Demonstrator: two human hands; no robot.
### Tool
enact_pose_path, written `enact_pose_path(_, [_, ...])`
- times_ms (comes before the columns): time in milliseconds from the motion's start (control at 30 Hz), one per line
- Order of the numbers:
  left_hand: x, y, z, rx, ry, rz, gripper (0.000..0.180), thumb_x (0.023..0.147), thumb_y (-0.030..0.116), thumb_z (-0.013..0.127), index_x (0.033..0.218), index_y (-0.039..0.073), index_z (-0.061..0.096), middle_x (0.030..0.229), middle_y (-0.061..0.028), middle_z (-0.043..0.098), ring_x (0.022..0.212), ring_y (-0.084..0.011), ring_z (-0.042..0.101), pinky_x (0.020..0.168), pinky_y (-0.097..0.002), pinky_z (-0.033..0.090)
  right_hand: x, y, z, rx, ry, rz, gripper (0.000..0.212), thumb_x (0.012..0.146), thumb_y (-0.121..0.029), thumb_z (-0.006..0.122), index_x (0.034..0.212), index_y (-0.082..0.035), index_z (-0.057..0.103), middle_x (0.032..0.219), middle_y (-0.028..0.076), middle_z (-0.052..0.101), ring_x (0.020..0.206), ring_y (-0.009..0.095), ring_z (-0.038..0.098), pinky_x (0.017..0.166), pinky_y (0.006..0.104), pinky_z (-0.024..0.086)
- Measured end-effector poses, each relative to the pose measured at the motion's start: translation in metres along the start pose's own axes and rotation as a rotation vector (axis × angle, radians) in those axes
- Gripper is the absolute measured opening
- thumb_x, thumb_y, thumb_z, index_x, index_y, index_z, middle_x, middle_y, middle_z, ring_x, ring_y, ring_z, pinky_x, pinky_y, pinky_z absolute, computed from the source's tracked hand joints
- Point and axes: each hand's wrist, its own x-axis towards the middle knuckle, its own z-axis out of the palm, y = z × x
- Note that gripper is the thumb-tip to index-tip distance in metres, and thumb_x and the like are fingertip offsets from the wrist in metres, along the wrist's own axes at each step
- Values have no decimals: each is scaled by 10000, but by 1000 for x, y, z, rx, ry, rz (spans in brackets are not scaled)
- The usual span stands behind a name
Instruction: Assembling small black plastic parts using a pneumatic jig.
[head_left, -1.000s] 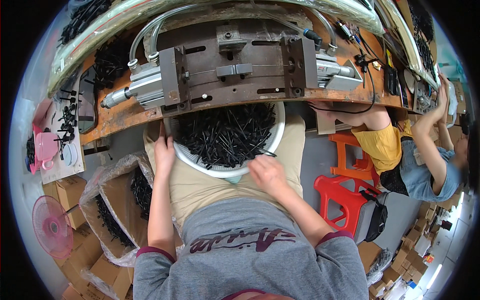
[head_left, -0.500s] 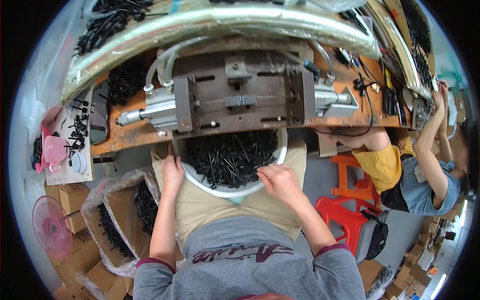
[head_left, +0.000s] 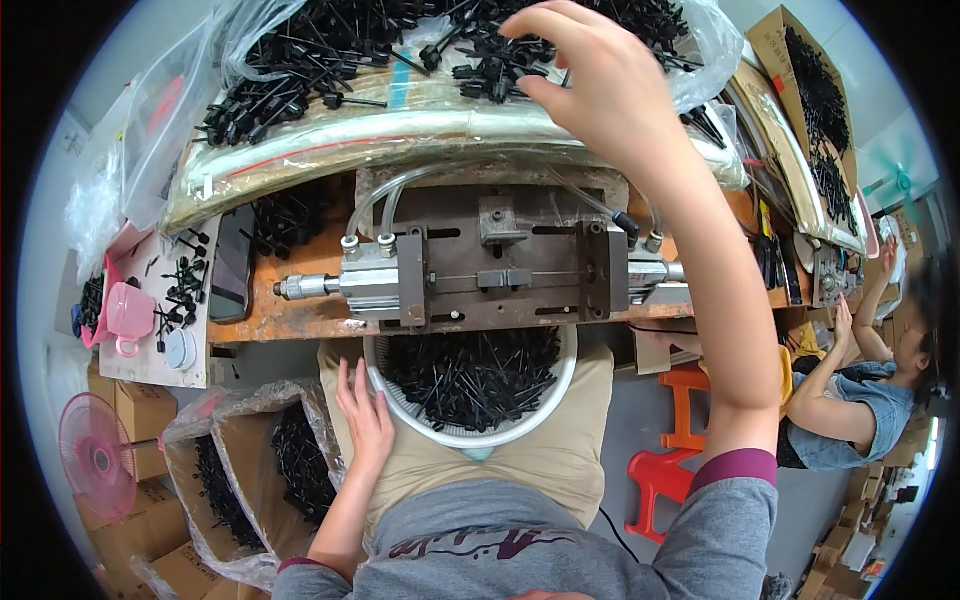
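Beyond the counter [head_left: 240, 330], as the head view shows, the right hand [head_left: 615, 95] is above a heap of black stemmed parts [head_left: 300, 70], which lies on a raised wrapped surface. Its thumb and forefinger are wide apart, with parts visible in the gap between them. I see nothing gripped in it, but whether the fingertips touch the heap I cannot tell. The right forearm passes over the right end of the metal fixture [head_left: 470, 250] and hides some of it. Near the person's lap, the left hand [head_left: 368, 420] has its fingers loosely spread, just beside the white basket [head_left: 475, 440]; it seems to hold nothing, and contact with the rim is not clear. This basket sits on the thighs, partly under the counter edge, and is well filled with the same kind of black parts.

For a good reach, in my judgement, the fingers should come down around the thick heads, because the thin stems lie crossed and may catch each other. A small portion would be safer than a big one. The forearm should keep high over the clear hose [head_left: 375, 200], and the left hand could steady the basket.
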Motion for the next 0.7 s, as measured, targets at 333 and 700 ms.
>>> enact_pose_path(333, [-26,23,-11,-65,-78,224,659,822,-33,618,1428,32,367,1478,-268,268,1325,-440,365,1089,-490,343,50,27,56,-29,-422,-25,399,679,-86,731,1070,-101,652,1077,93,642,1014,293,623,881,385,511])
enact_pose_path(700, [-27,50,-16,-242,-119,383,647,797,-52,653,1386,27,396,1431,-261,357,1202,-392,498,996,-441,444,50,45,31,210,-199,152,232,741,-99,703,932,26,663,881,179,628,838,332,618,767,394,499])
